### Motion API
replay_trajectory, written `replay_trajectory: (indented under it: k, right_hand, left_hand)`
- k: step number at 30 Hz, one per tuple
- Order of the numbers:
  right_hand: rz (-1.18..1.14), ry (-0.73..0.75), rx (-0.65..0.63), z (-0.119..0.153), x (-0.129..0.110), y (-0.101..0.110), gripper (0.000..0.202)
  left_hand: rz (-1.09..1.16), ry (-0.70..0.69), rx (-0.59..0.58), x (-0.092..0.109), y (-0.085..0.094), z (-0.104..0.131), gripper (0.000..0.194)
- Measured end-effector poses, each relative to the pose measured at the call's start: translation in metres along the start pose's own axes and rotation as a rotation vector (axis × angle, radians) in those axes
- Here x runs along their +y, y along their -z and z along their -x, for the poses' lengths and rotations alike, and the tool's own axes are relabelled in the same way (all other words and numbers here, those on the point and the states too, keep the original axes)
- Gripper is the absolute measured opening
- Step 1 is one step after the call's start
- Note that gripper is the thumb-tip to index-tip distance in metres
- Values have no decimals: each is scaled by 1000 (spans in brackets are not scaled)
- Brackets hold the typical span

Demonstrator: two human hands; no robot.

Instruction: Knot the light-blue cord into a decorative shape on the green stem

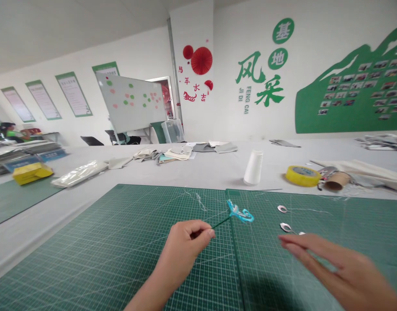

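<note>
My left hand point(191, 237) pinches a thin green stem point(220, 222) between thumb and forefinger. At the stem's far end is a bright blue, curled ornament point(240, 214) with silvery-white parts, held over the cutting mats. My right hand point(336, 261) is over the right mat, slightly blurred, with thumb and fingers pressed together at the tips; whatever may be between them is too small to make out. Just beyond its fingertips lie a small white loop-shaped piece point(285, 227) and, farther back, another white loop-shaped piece point(281, 208) trailing a fine thread.
Two green cutting mats point(121, 224) lie on the long pale table point(214, 170). Behind them stand a white thread cone point(253, 167), yellow tape roll point(302, 175) and cardboard tube point(337, 181). Leftward are a plastic-wrapped packet point(80, 173), a yellow box point(32, 172) and fabric scraps point(179, 153).
</note>
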State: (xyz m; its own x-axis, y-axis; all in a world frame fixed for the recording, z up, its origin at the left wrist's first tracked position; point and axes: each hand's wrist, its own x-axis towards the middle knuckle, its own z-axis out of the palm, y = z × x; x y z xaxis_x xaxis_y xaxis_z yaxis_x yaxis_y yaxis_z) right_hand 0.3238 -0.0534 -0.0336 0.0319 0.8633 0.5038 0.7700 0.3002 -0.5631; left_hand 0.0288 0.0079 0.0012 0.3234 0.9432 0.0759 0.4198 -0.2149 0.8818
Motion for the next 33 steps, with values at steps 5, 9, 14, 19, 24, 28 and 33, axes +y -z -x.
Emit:
replay_trajectory:
  k: [5,9,14,19,24,28,33]
  right_hand:
    - [-391,-93,-237,-9,-68,-63,40]
    - [-820,-264,-278,-11,-74,-89,44]
    - [-1008,-507,-175,-7,-71,-93,39]
    - [-1146,-656,-319,-4,-73,-93,36]
    - [-1116,-650,-296,-2,-76,-96,42]
    - [-1088,-632,-269,-2,-76,-93,41]
    - [-1088,-621,-279,-1,-75,-91,39]
  left_hand:
    - [57,-44,-34,18,-16,-4,22]
    - [117,-60,-29,18,-30,-7,20]
    - [71,-59,-13,4,-34,-11,22]
    - [198,-35,-42,-3,-30,-14,21]
    - [320,86,-109,3,-28,-10,18]
    - [427,180,-177,7,-25,-8,20]
    - [541,201,-178,3,-26,-10,13]
